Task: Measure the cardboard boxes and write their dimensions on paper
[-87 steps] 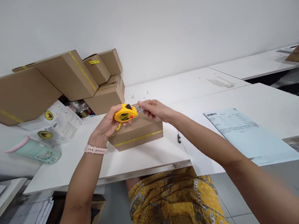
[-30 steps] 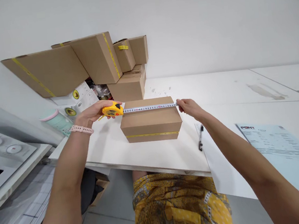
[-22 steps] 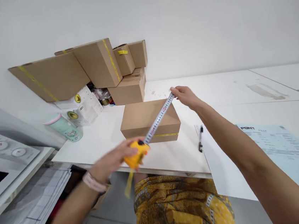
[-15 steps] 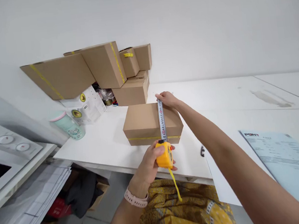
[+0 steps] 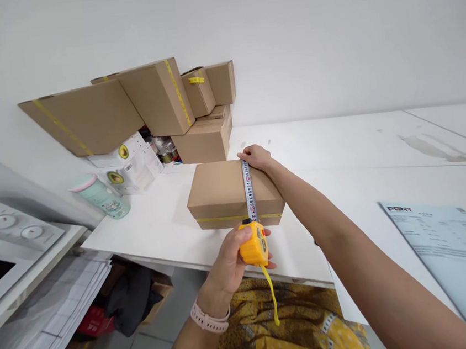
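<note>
A closed cardboard box (image 5: pixel 217 184) with a yellow strip along its front side lies on the white table (image 5: pixel 163 226). My left hand (image 5: pixel 231 258) is wrapped round a yellow tape measure (image 5: pixel 253 244), just in front of the box near the table edge. Its metal blade (image 5: pixel 249 189) is pulled out and runs across the top of the box from front to back. At the far edge of the box, my right hand (image 5: pixel 256 156) is closed on the blade's end. The fingertips there partly hide the blade's tip. A yellow wrist strap hangs from the tape case.
Several cardboard boxes (image 5: pixel 150 102) are stacked against the wall at the back left, above white boxes (image 5: pixel 133 171) with avocado pictures. A mint tumbler (image 5: pixel 104 196) stands by the microwave (image 5: pixel 10 237) at the left. Printed papers (image 5: pixel 435 242) lie at the right.
The view has shifted slightly. Both hands keep their hold on the tape measure, and the blade stays stretched over the box.
</note>
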`<state>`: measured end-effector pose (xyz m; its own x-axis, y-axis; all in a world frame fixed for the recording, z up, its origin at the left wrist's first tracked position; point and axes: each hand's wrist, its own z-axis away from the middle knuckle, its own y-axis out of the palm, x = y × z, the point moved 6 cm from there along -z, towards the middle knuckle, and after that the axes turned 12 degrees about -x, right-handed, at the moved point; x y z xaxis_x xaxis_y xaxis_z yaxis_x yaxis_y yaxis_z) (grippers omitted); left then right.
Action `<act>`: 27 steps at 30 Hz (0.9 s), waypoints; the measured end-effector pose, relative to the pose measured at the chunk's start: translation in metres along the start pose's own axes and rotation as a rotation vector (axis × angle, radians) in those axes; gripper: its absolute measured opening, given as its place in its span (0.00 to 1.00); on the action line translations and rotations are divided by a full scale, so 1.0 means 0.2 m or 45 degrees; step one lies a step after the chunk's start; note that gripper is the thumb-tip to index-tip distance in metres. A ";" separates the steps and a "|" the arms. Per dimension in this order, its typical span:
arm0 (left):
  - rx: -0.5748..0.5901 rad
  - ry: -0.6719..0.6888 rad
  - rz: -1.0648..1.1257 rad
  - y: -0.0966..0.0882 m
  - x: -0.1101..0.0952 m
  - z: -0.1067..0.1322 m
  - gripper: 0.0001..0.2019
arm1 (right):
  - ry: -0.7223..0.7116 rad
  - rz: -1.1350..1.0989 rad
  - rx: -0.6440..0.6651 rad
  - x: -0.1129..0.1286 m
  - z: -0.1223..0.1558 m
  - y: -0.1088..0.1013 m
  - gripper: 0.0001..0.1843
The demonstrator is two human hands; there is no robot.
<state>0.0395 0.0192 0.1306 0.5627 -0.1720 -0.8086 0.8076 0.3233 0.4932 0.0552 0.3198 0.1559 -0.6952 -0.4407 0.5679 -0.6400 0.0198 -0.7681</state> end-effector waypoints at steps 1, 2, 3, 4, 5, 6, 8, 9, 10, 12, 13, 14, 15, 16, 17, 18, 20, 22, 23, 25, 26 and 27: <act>-0.011 0.002 0.000 0.00 0.01 0.01 0.24 | -0.005 0.000 0.008 0.00 0.00 0.00 0.19; -0.022 0.002 -0.002 0.01 0.01 0.02 0.24 | -0.010 0.001 0.012 0.01 0.01 -0.01 0.19; -0.030 0.001 -0.005 0.01 0.02 0.03 0.24 | -0.011 0.002 0.015 0.01 0.01 -0.01 0.19; -0.034 -0.001 -0.008 0.01 0.02 0.03 0.24 | -0.009 0.000 0.017 0.01 0.02 -0.01 0.19; -0.033 -0.003 -0.010 0.01 0.02 0.03 0.24 | -0.005 -0.003 0.019 0.01 0.02 -0.01 0.19; -0.031 -0.004 -0.011 0.01 0.03 0.03 0.24 | 0.001 -0.009 0.023 0.01 0.02 0.00 0.19; -0.027 -0.001 -0.012 0.02 0.03 0.02 0.24 | 0.011 -0.021 0.028 0.01 0.03 0.00 0.19; -0.022 0.001 -0.014 0.02 0.03 0.01 0.23 | 0.016 -0.029 0.029 0.01 0.03 0.00 0.19; -0.012 0.003 -0.017 0.02 0.02 0.01 0.23 | 0.019 -0.058 0.030 0.01 0.03 0.00 0.19; 0.016 0.005 -0.025 0.01 0.01 0.02 0.23 | 0.021 -0.235 0.024 0.01 0.03 -0.02 0.21; 0.032 0.014 -0.029 -0.01 0.00 0.04 0.23 | 0.027 -0.383 0.011 0.01 0.03 -0.05 0.24; 0.044 0.037 -0.033 -0.04 -0.02 0.06 0.23 | 0.042 -0.551 -0.019 -0.01 0.03 -0.09 0.26; 0.049 0.081 -0.038 -0.08 -0.05 0.09 0.24 | 0.073 -0.712 -0.066 -0.04 0.03 -0.13 0.29; 0.043 0.151 -0.048 -0.14 -0.08 0.13 0.25 | 0.116 -0.844 -0.123 -0.08 0.05 -0.17 0.31; 0.024 0.234 -0.070 -0.20 -0.11 0.16 0.27 | 0.172 -0.931 -0.184 -0.13 0.08 -0.22 0.32; -0.013 0.327 -0.107 -0.28 -0.15 0.19 0.30 | 0.238 -0.977 -0.233 -0.20 0.12 -0.25 0.33; -0.165 0.496 -0.211 -0.46 -0.21 0.21 0.34 | 0.361 -0.980 -0.265 -0.32 0.26 -0.29 0.32; -0.359 0.619 -0.292 -0.63 -0.25 0.19 0.33 | 0.457 -0.938 -0.220 -0.42 0.43 -0.29 0.33; -0.428 0.639 -0.320 -0.70 -0.26 0.17 0.32 | 0.467 -0.918 -0.168 -0.45 0.53 -0.28 0.35; -0.490 0.618 -0.336 -0.78 -0.25 0.09 0.29 | 0.401 -0.911 -0.037 -0.45 0.69 -0.26 0.38; -0.476 0.578 -0.333 -0.80 -0.25 0.06 0.28 | 0.341 -0.910 0.023 -0.43 0.76 -0.25 0.38; -0.454 0.545 -0.317 -0.81 -0.24 0.02 0.28 | 0.276 -0.902 0.057 -0.40 0.81 -0.26 0.38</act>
<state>-0.1181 -0.0291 0.0909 0.1841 0.0827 -0.9794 0.7552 0.6259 0.1948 0.1972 0.2084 0.1017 -0.1729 -0.1472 0.9739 -0.9483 -0.2422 -0.2049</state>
